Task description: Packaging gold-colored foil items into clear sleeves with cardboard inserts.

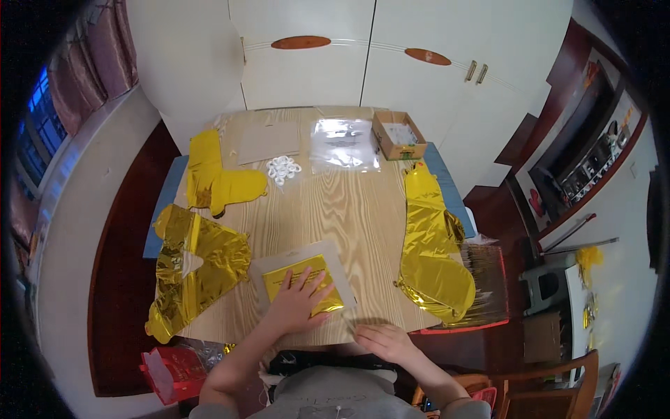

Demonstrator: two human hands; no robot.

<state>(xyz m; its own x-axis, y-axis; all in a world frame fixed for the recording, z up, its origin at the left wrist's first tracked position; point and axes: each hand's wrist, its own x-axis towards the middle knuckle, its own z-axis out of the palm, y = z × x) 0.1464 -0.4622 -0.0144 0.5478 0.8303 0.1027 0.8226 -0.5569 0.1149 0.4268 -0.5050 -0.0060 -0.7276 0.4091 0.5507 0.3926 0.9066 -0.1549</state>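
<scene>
My left hand point(300, 302) lies with fingers spread on a folded gold foil balloon point(322, 279). The folded foil sits on a grey card point(310, 250) near the table's front edge; some dark print on it shows between my fingers. My right hand point(382, 342) is closed at the table's front edge, just beyond the card's lower right corner. Its fingertips are pressed together around something too small to make out. Flat gold foil balloons lie on both sides: one at the near left point(209, 262), one at the far left point(227, 183), and a long one at the right point(436, 244).
At the back are grey cards point(269, 142), white rings point(282, 170), clear plastic bags point(344, 143) and a cardboard box point(400, 136). A red bag point(174, 373) stands below the table's left front. A red-edged container point(488, 286) is beside the right edge, a wooden chair point(558, 387) lower right.
</scene>
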